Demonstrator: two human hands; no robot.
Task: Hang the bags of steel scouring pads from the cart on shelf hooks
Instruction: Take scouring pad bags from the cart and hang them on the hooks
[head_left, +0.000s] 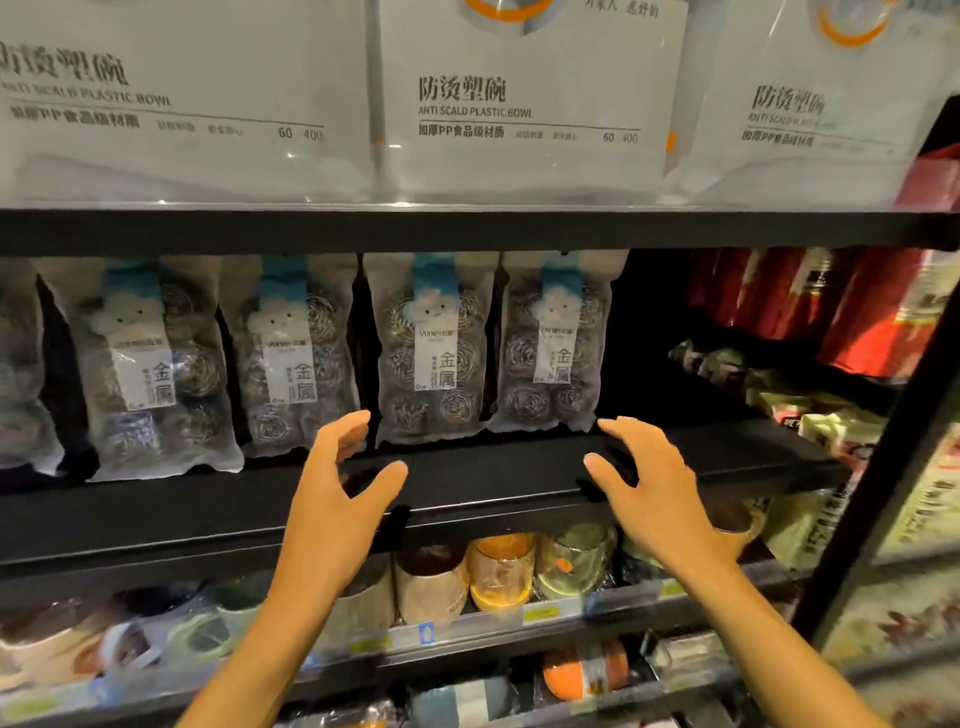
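Several clear bags of steel scouring pads hang in a row under a black shelf rail. The rightmost bag and the one left of it hang side by side, with two more further left. My left hand is raised just below the gap between the middle bags, fingers spread and holding nothing. My right hand is raised below and right of the rightmost bag, fingers loosely spread, also holding nothing. Neither hand touches a bag. The cart is out of view.
White packs of plastic bowls stand on the shelf above. A black shelf edge runs in front of the hands. Cups and bowls fill the shelf below. Red and green packets sit to the right behind a black upright post.
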